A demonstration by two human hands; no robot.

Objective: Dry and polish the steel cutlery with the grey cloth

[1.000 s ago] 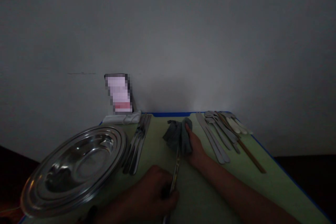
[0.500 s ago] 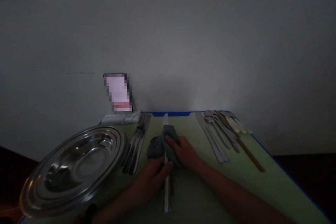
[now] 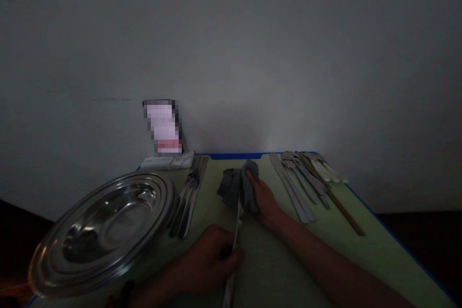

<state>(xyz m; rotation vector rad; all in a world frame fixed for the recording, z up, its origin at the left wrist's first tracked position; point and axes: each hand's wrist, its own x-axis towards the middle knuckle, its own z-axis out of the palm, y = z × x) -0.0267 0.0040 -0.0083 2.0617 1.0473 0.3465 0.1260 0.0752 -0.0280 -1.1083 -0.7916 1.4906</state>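
Note:
My left hand (image 3: 216, 257) is closed around the lower part of a metal table knife (image 3: 239, 224), which points away from me over the table. My right hand (image 3: 265, 198) grips a grey cloth (image 3: 250, 187) folded about the knife's far end, so the blade tip is hidden. Part of the cloth hangs loose on the left side. To the left lie several forks and knives (image 3: 188, 202) side by side. On the right are two table knives (image 3: 293, 191) close together.
Stacked steel plates or basins (image 3: 159, 231) take up the table's left side. A phone (image 3: 163, 125) leans on the wall behind a white object (image 3: 159, 162). Spoons (image 3: 301, 180), chopsticks (image 3: 344, 211) and white-handled cutlery (image 3: 321, 171) lie at the right. The green tabletop (image 3: 288, 260) has a blue edge.
My right hand and the cloth have slid forward along the knife, covering its tip. My left hand has drawn back toward me with the knife, and the hands are farther apart.

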